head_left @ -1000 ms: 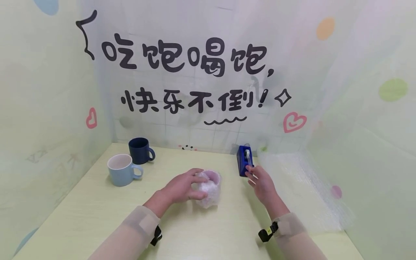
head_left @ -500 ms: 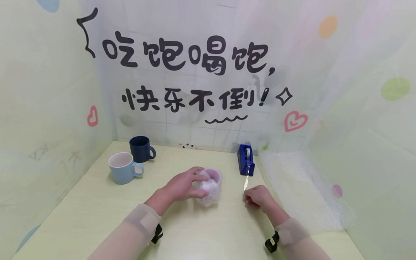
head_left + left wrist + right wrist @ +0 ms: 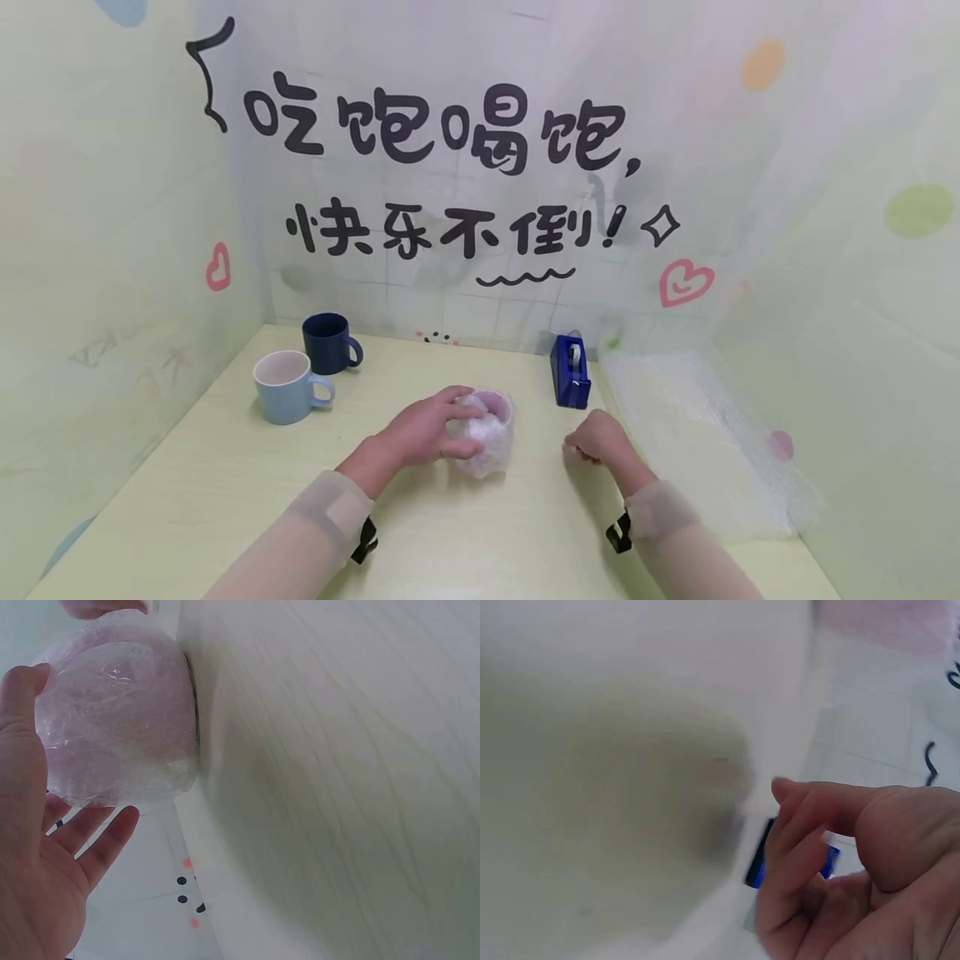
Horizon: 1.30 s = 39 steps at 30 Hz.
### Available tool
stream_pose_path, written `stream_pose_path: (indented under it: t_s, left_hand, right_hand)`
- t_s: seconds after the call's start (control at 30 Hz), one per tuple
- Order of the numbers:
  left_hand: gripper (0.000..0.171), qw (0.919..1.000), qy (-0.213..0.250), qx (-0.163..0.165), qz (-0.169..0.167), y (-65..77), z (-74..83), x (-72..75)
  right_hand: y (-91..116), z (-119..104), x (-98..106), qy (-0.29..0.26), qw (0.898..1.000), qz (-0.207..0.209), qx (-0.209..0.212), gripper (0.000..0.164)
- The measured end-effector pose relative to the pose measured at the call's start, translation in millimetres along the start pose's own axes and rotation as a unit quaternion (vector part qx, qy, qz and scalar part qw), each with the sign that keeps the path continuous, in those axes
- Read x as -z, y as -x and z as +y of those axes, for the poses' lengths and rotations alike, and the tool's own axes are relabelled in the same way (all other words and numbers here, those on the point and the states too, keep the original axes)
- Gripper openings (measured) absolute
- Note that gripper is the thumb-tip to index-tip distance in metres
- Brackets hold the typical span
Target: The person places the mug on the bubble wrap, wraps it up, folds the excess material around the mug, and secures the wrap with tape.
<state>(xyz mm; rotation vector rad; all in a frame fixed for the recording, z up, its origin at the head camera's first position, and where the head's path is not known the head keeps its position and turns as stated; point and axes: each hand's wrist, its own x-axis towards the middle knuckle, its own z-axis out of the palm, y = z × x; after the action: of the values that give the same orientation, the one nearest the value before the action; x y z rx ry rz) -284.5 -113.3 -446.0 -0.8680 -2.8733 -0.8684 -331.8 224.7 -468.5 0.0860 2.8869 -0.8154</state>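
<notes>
On the pale table (image 3: pixel 450 542), my left hand (image 3: pixel 420 431) grips a bubble-wrapped cup (image 3: pixel 489 440); whether my curled right hand (image 3: pixel 603 442), near the tape dispenser (image 3: pixel 571 382), pinches anything, I cannot tell.

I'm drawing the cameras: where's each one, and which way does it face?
Head: on the head, facing forward and down at the table; left hand, right hand and sleeves show.
Left wrist: worn there, facing the wrapped cup; left hand shows.
Right wrist: worn there, facing the table; right hand shows.
Head and left wrist share the wrapped cup.
</notes>
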Motion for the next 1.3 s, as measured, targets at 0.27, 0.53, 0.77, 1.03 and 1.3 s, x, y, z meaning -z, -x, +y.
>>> stream_pose_path:
  t_s: [0.27, 0.53, 0.77, 1.03, 1.3]
  left_hand:
    - [0.062, 0.9999, -0.002, -0.009, 0.005, 0.7, -2.7, -4.4]
    - [0.061, 0.9999, -0.008, -0.009, 0.003, 1.6, 0.7, -5.2]
    - [0.059, 1.0000, -0.003, -0.007, 0.004, 1.3, 0.3, -4.0]
    - [0.059, 1.0000, -0.001, -0.007, 0.004, -1.2, 0.9, -4.1]
    - [0.060, 1.0000, 0.003, 0.004, 0.003, 0.1, 0.2, -2.5]
  right_hand:
    - [-24, -18, 9, -0.298, 0.947, 0.040, -0.110, 0.048]
    - [-43, -8, -3, -0.438, 0.883, 0.047, -0.164, 0.033]
    - [-47, -9, -4, -0.475, 0.861, 0.052, -0.176, 0.025]
    - [-50, -9, -2, -0.481, 0.857, 0.053, -0.178, 0.032]
    - [-56, -7, -5, -0.466, 0.866, 0.044, -0.176, 0.040]
